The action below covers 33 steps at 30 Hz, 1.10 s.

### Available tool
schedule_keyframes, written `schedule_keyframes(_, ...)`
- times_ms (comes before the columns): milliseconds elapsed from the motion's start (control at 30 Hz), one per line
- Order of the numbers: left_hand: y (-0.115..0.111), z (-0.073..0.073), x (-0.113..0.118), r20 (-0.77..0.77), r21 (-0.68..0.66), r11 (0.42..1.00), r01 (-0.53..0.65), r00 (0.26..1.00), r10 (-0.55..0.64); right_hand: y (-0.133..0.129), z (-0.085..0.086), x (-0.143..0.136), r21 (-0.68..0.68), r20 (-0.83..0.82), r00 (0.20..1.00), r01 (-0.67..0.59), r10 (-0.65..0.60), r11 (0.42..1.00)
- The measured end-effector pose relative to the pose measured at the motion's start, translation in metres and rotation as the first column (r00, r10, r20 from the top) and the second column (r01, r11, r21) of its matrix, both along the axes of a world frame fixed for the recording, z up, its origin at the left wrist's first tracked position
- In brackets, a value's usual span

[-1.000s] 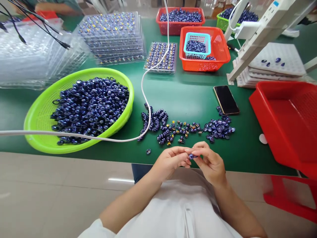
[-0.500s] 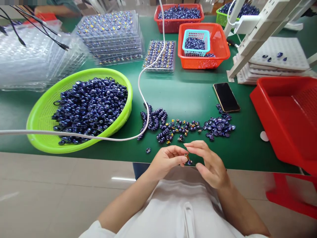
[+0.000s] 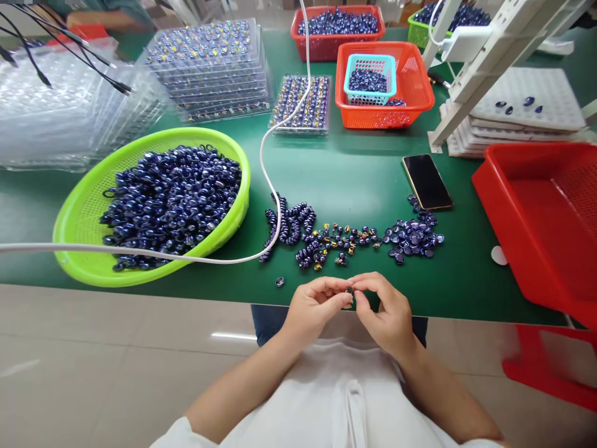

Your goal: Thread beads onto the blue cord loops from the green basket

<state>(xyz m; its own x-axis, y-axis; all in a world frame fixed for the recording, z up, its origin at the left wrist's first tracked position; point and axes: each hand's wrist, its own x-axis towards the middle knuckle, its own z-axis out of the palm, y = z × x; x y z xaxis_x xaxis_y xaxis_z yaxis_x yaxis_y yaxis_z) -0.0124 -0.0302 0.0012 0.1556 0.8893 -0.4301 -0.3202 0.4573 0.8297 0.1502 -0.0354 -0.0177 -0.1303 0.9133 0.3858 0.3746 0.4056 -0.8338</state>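
Observation:
Just past the table's front edge, my left hand [image 3: 313, 306] pinches a small dark part [image 3: 349, 291] between thumb and fingertips. Its exact kind is mostly hidden by the fingers. My right hand [image 3: 388, 311] meets it from the other side, thumb and fingers closed on the same part. Beyond the hands lies a scatter of small dark blue and gold parts [image 3: 345, 239]. To their left are rows of glossy blue rings [image 3: 293, 223]; to their right, a pile of flat blue caps [image 3: 410, 239]. One loose ring [image 3: 280, 282] lies apart, left of my left hand.
A green basket [image 3: 77, 211] heaped with blue rings stands left. A white cable [image 3: 265, 168] crosses the table. Filled clear trays [image 3: 205, 74] and red baskets [image 3: 345, 115] stand behind. At right are a phone [image 3: 427, 182], a red bin [image 3: 508, 230] and a metal post [image 3: 476, 81].
My right hand has moved left and in, its spread fingers closing onto the part in my left hand. The left hand has barely shifted.

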Motion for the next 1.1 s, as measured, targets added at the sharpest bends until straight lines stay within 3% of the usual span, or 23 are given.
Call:
schedule_keyframes(133,-0.004,-0.003,0.003,-0.025,0.103,0.993,-0.051,0.998,0.054,0.000,0.001,-0.004,-0.074,0.000,1.000,-0.002,0.002,0.997)
schedule_keyframes(267,-0.008,-0.008,0.000,-0.068,0.160,0.987,-0.033,0.997,0.044,0.001,0.002,-0.007,-0.060,-0.060,0.997,-0.054,0.050,0.997)
schedule_keyframes(367,-0.014,-0.007,-0.012,-0.198,0.230,0.973,0.016,0.980,0.030,0.002,0.001,-0.006,-0.037,-0.054,0.997,-0.065,0.063,0.997)
schedule_keyframes(433,-0.017,-0.005,-0.027,-0.362,0.333,0.941,0.064,0.930,0.065,0.002,0.001,-0.003,-0.039,-0.031,0.997,-0.074,0.072,0.997)
schedule_keyframes(500,-0.019,-0.006,-0.048,-0.569,0.460,0.878,0.131,0.802,0.179,0.003,0.001,0.001,-0.059,-0.005,0.997,-0.072,0.072,0.996)
schedule_keyframes(567,-0.018,-0.010,-0.071,-0.726,0.546,0.811,0.211,0.602,0.332,0.004,0.001,0.006,-0.081,0.015,0.998,-0.061,0.062,0.995)
schedule_keyframes(633,-0.016,-0.017,-0.091,-0.811,0.552,0.773,0.313,0.417,0.411,0.005,0.001,0.008,-0.098,0.025,0.998,-0.053,0.056,0.994)
schedule_keyframes(700,-0.012,-0.025,-0.104,-0.849,0.525,0.748,0.406,0.309,0.428,0.005,0.001,0.008,-0.109,0.027,0.998,-0.061,0.065,0.992)
schedule_keyframes(767,-0.009,-0.030,-0.109,-0.861,0.508,0.732,0.453,0.265,0.434,0.006,0.001,0.006,-0.116,0.030,0.996,-0.082,0.086,0.990)
schedule_keyframes(833,-0.006,-0.031,-0.107,-0.854,0.521,0.727,0.448,0.266,0.447,0.006,0.001,0.003,-0.115,0.037,0.994,-0.102,0.107,0.988)
schedule_keyframes(900,-0.005,-0.028,-0.098,-0.829,0.557,0.718,0.418,0.336,0.447,0.005,0.002,0.002,-0.108,0.045,0.992,-0.112,0.117,0.988)
schedule_keyframes(1033,-0.001,-0.015,-0.065,-0.726,0.606,0.703,0.373,0.621,0.297,0.005,0.006,0.001,-0.043,0.050,0.986,-0.159,0.161,0.986)
schedule_keyframes(1100,0.002,-0.009,-0.045,-0.663,0.594,0.724,0.352,0.723,0.193,0.005,0.009,0.001,0.011,0.068,0.976,-0.206,0.205,0.979)
